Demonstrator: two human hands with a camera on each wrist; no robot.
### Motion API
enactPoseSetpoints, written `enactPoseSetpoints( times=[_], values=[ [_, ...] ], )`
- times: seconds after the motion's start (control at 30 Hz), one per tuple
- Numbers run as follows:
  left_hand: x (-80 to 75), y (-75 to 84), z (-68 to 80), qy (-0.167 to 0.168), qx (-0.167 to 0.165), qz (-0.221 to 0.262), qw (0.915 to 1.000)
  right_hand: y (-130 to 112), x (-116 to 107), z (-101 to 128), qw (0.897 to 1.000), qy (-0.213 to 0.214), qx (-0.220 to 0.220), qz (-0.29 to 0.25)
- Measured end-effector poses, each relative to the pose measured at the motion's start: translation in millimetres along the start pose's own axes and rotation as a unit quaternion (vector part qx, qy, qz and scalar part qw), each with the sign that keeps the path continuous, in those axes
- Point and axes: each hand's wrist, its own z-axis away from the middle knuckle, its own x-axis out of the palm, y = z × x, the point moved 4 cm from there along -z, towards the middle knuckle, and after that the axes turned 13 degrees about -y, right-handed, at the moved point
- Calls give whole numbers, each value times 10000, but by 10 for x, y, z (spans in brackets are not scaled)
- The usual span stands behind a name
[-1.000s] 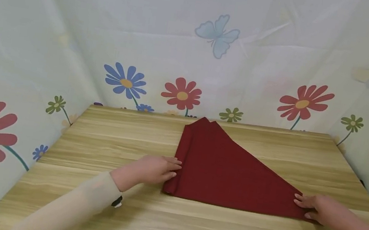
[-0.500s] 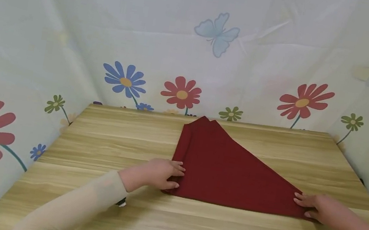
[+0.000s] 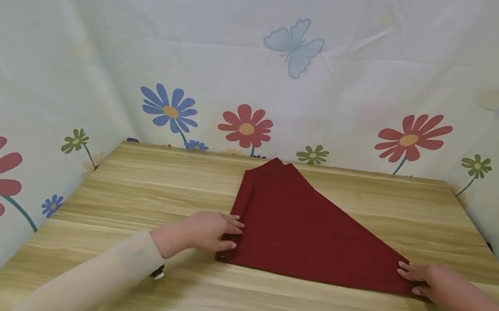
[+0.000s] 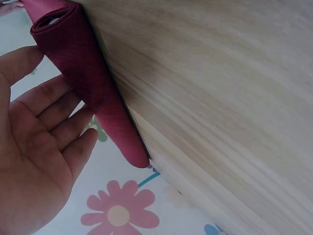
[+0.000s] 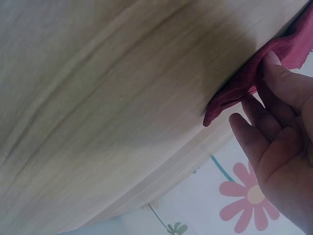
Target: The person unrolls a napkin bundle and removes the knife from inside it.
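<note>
A dark red cloth [image 3: 311, 229] lies folded on the wooden table, wide at the left and narrowing to a corner at the right. Its left edge is turned into a roll [image 4: 88, 83], whose layered end shows in the left wrist view. My left hand [image 3: 211, 231] touches this roll near its front end, thumb and fingers extended against its side. At the right corner, my right hand [image 3: 440, 285] rests its fingertips on the cloth. The right wrist view shows the thumb [image 5: 279, 73] on the near edge of the cloth, with the other fingers loosely bent beside it.
The wooden table [image 3: 168, 181] has its far edge just behind the cloth's top point. A pale curtain [image 3: 199, 35] printed with flowers and a butterfly hangs behind it and along both sides.
My left hand moved a little right over the rolled edge, then back left. The roll's far end now sits slightly further left. My right hand stays at the corner.
</note>
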Motion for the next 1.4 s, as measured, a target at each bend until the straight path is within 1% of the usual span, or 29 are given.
enactPoseSetpoints(
  times=[0.23, 0.47, 0.6, 0.73, 0.93, 1.17, 1.27, 1.4],
  values=[
    [-1, -49, 59, 130, -70, 86, 9999, -31, 0, 1, 9997, -114, 70, -214],
    [-25, -104, 130, 162, -166, 178, 9996, -29, -10, 0, 9995, -141, 85, -255],
    [-30, -157, 188, 131, -304, 286, 9990, -33, -11, -9, 9994, -175, 74, -282],
    [-5, -226, 232, 100, -485, 417, 9979, -36, -16, -6, 9995, -187, 97, -222],
    [32, -268, 245, 150, -449, 495, 9977, -18, 7, -8, 9997, -164, 112, -141],
    [17, -237, 191, 184, -435, 413, 9980, 3, 16, -7, 9998, -134, 103, -65],
    [-10, -180, 165, 201, -420, 390, 9982, -4, 5, -14, 9997, -192, 119, -95],
    [-40, -81, 109, 235, -260, 254, 9991, -19, -11, -18, 9994, -245, 208, -83]
  ],
)
